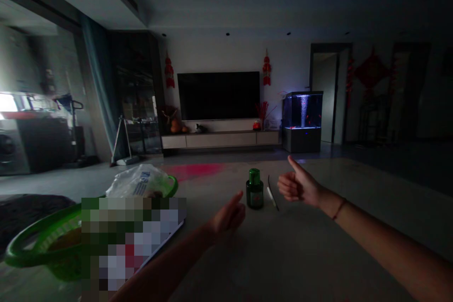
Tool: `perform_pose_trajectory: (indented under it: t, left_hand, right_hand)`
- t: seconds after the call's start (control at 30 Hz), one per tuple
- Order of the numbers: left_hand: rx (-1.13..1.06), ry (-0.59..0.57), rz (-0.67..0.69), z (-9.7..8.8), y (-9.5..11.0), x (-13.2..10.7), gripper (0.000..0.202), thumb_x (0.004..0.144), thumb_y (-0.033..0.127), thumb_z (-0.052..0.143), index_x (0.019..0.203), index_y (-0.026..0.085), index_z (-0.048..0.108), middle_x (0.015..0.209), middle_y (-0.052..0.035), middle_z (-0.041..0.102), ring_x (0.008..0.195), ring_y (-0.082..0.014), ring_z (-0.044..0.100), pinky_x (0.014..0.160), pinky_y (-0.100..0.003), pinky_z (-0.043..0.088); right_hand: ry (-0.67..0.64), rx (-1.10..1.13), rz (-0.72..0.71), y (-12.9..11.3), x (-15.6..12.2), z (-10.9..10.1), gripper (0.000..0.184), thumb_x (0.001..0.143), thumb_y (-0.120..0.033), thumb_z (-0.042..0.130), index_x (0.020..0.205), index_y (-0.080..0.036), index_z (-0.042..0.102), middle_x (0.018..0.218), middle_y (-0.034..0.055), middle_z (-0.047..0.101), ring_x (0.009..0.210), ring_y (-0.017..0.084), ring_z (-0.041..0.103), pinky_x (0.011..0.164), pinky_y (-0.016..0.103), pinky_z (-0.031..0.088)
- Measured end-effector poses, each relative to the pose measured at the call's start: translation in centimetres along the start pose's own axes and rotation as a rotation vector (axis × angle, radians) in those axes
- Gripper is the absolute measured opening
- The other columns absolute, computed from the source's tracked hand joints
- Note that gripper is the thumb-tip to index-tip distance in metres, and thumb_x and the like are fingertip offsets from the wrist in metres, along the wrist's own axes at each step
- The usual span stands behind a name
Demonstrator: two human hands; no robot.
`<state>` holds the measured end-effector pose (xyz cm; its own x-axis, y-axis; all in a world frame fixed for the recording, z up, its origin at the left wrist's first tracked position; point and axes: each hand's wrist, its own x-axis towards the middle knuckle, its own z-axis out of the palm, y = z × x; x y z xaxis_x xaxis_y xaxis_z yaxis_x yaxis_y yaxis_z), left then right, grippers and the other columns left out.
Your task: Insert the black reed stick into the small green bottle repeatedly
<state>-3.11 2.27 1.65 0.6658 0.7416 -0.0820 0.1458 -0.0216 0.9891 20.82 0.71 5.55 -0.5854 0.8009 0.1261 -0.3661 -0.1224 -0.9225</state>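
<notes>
A dark green bottle [255, 196] with a green cap stands upright on the tabletop [300, 255]. To its right lies a thin stick-like tool [272, 194], pale in part and dark at the ends; its kind is unclear. My left hand [229, 213] is just left of the bottle, apart from it, fingers curled in and thumb stretched out. On the other side, my right hand [299, 184] is raised with its thumb pointing up and the other fingers folded into a fist. Nothing shows in either hand.
At the left are a green plastic basket [63, 271], a clear plastic bag [130, 181] and a pixelated flat item [155, 236]. Beyond the table are a television [219, 96], a low cabinet [221, 140] and a lit fish tank [303, 111]. The room is dim.
</notes>
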Motion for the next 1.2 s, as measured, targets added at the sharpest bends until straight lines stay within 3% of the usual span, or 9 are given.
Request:
perform_pose_trajectory:
  t: [0.07, 0.17, 0.23, 0.33, 0.5, 0.7, 0.9, 1.2]
  left_hand:
    - [0.136, 0.193, 0.059, 0.3, -1.0, -0.2, 0.059, 0.064, 0.072, 0.034, 0.041, 0.019, 0.025, 0.037, 0.0076, 0.020, 0.037, -0.0054, 0.018, 0.042, -0.024, 0.014]
    - [0.326, 0.346, 0.034, 0.5, -2.1, -0.8, 0.058, 0.062, 0.072, 0.036, 0.041, 0.020, 0.024, 0.039, 0.0081, 0.018, 0.039, -0.0055, 0.017, 0.044, -0.025, 0.014]
    - [0.420, 0.393, 0.013, 0.6, -2.4, -1.2, 0.057, 0.061, 0.072, 0.038, 0.043, 0.019, 0.024, 0.042, 0.0080, 0.016, 0.042, -0.0060, 0.017, 0.045, -0.025, 0.013]
    - [0.487, 0.397, -0.002, 0.7, -2.4, -1.7, 0.056, 0.063, 0.071, 0.036, 0.045, 0.019, 0.026, 0.045, 0.0073, 0.018, 0.044, -0.0068, 0.019, 0.047, -0.025, 0.013]
    - [0.561, 0.388, -0.017, 1.0, -2.1, -2.0, 0.053, 0.067, 0.067, 0.036, 0.046, 0.018, 0.027, 0.047, 0.0064, 0.018, 0.047, -0.0078, 0.021, 0.048, -0.025, 0.014]
    - [0.585, 0.354, -0.017, 1.0, -2.0, -2.1, 0.049, 0.072, 0.060, 0.037, 0.047, 0.018, 0.029, 0.047, 0.0059, 0.020, 0.047, -0.0080, 0.023, 0.048, -0.025, 0.016]
    - [0.585, 0.317, -0.004, 0.6, -2.5, -1.8, 0.047, 0.073, 0.057, 0.036, 0.048, 0.018, 0.028, 0.048, 0.0057, 0.021, 0.048, -0.0081, 0.023, 0.048, -0.024, 0.016]
    - [0.591, 0.332, 0.020, 0.6, -2.5, -1.8, 0.047, 0.074, 0.057, 0.036, 0.048, 0.018, 0.027, 0.047, 0.0056, 0.020, 0.048, -0.0080, 0.022, 0.048, -0.025, 0.014]
  right_hand:
    - [0.152, -0.064, -0.050, -0.3, 0.2, -0.8, 0.061, 0.078, -0.062, 0.025, 0.040, -0.016, 0.036, 0.036, -0.0050, 0.029, 0.031, 0.005, 0.025, 0.032, 0.018, 0.017]
    - [0.412, -0.182, -0.077, -0.1, 0.6, -2.2, 0.053, 0.080, -0.055, 0.032, 0.046, -0.016, 0.040, 0.038, -0.0054, 0.034, 0.032, 0.005, 0.028, 0.033, 0.018, 0.022]
    - [0.562, -0.270, -0.075, 0.3, 0.9, -2.8, 0.048, 0.081, -0.052, 0.034, 0.050, -0.016, 0.044, 0.041, -0.0047, 0.039, 0.034, 0.005, 0.034, 0.036, 0.018, 0.028]
    - [0.669, -0.355, -0.074, 1.3, 1.7, -3.1, 0.044, 0.082, -0.048, 0.034, 0.058, -0.015, 0.050, 0.050, -0.0014, 0.049, 0.043, 0.008, 0.045, 0.046, 0.021, 0.037]
    - [0.701, -0.479, -0.126, 3.2, 3.1, -2.3, 0.032, 0.077, -0.045, 0.045, 0.076, -0.015, 0.055, 0.072, 0.0024, 0.059, 0.068, 0.013, 0.056, 0.065, 0.026, 0.040]
    - [0.669, -0.588, -0.243, 4.3, 5.2, -0.3, 0.035, 0.063, -0.046, 0.060, 0.083, -0.018, 0.055, 0.090, 0.0035, 0.059, 0.094, 0.019, 0.052, 0.082, 0.030, 0.035]
    - [0.576, -0.549, -0.268, 4.9, 7.9, 0.4, 0.036, 0.058, -0.041, 0.066, 0.081, -0.018, 0.050, 0.076, -0.0006, 0.058, 0.076, 0.015, 0.055, 0.071, 0.027, 0.040]
    - [0.768, -0.620, -0.401, 6.4, 9.5, 0.6, 0.041, 0.057, -0.048, 0.064, 0.079, -0.014, 0.057, 0.068, 0.0014, 0.058, 0.062, 0.014, 0.054, 0.056, 0.025, 0.043]
